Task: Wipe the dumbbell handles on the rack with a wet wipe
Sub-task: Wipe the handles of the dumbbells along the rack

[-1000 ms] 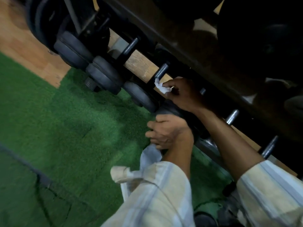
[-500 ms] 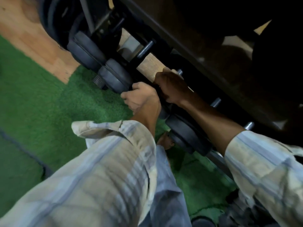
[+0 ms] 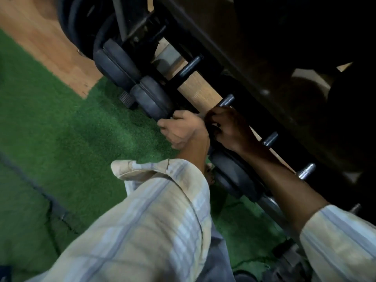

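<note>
Hands at work: our left hand (image 3: 183, 130) grasps a black rubber dumbbell head (image 3: 151, 98) while our right hand (image 3: 230, 127) curls around its steel handle; the wipe is hidden, and more handles (image 3: 306, 170) along the rack await.

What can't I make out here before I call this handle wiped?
- Wet wipe: head view, none shows; the right hand curled on the dumbbell handle would cover it.
- Handle's gripped part: hidden under both hands.
- Left hand: its fingers curl away from the camera; what they hold is unclear.
- Upper rack: too dark to read.
</note>
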